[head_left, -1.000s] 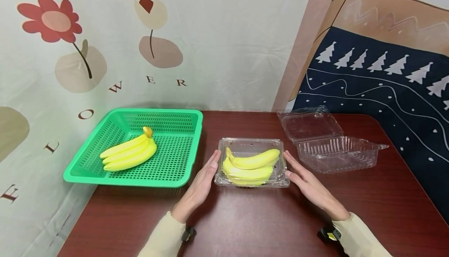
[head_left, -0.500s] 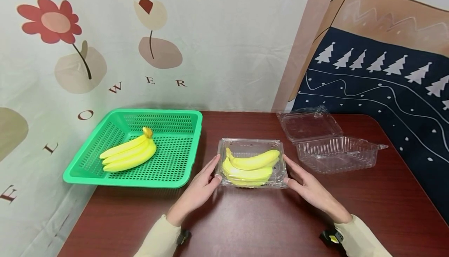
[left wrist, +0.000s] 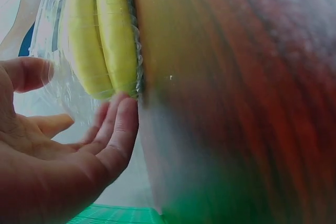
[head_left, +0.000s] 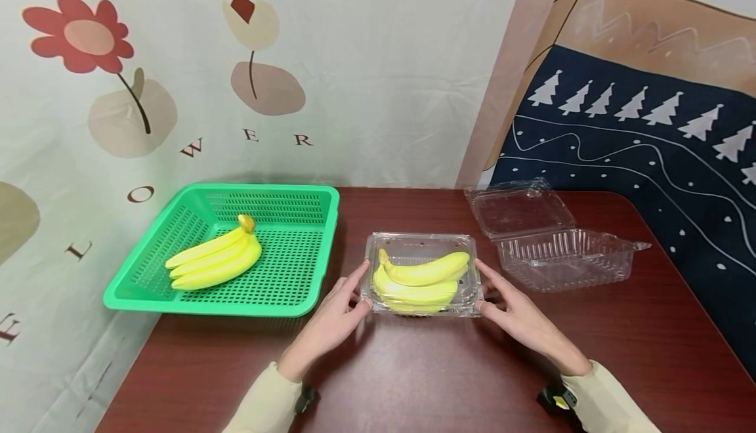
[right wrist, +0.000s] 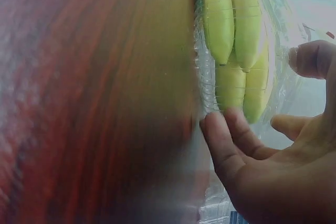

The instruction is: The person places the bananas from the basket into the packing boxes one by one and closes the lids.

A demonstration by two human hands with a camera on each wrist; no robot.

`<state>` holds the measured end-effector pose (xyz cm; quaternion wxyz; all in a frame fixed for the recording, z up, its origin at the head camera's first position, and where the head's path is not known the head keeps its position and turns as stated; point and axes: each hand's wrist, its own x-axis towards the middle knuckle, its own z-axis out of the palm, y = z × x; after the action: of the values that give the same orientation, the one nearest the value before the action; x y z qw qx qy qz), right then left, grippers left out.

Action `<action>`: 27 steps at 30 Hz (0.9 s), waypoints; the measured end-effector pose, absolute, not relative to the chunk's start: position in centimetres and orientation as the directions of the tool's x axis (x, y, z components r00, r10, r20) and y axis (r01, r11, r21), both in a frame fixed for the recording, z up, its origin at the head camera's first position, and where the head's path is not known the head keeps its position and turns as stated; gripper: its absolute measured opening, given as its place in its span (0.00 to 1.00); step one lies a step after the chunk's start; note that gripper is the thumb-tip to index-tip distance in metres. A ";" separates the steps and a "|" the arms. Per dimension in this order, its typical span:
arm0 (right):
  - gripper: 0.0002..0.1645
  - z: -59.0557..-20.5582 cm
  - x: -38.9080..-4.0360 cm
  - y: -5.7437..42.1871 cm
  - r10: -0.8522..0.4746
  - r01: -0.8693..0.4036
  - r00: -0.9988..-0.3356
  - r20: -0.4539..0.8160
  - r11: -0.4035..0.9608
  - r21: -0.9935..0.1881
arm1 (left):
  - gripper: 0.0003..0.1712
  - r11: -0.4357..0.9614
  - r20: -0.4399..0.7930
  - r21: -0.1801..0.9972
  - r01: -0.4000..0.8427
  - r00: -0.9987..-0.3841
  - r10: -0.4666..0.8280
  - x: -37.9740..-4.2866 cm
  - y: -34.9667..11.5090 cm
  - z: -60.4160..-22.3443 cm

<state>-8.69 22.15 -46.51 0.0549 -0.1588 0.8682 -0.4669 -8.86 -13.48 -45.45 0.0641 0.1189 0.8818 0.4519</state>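
A closed clear plastic clamshell box (head_left: 478,295) sits in the middle of the table with yellow bananas (head_left: 428,270) inside. My left hand (head_left: 333,320) holds its left end. In the left wrist view the thumb (left wrist: 31,73) is at the lid side and the fingertips touch near the base. The right end is held by my right hand (head_left: 522,318) in the same way. In the right wrist view its thumb (right wrist: 310,59) is up by the lid and its fingers are low on the side wall. Both hands have a gap between thumb and fingers.
On the left a green basket (head_left: 321,249) holds a bunch of bananas (head_left: 215,262). At the back right stands a second clear clamshell box (head_left: 564,266), its lid hinged open towards the wall. Dark red wood table (head_left: 407,380) lies under everything; printed cloths hang behind.
Both thumbs have spread away from the fingers towards the front corners of the box. The left wrist has shifted slightly left and nearer. The box has stayed almost in place.
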 end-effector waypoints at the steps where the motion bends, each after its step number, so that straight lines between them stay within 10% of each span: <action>1: 0.45 -46.5 -8.7 22.1 -0.326 -0.208 -0.945 0.036 0.510 -0.834 | 0.42 0.565 -0.021 0.813 0.143 -0.962 0.273 -8.9 -13.5 -45.4; 27: 0.51 -46.6 -9.2 21.3 -0.443 -0.091 -0.896 -0.035 0.259 -0.961 | 0.49 0.084 -0.130 0.991 -0.104 -0.896 0.425 -9.3 -13.1 -45.9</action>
<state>-9.18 21.25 -46.55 0.1509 -0.1714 0.7791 -0.5839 -9.34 -13.05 -45.88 0.1985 0.1132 0.7090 0.6672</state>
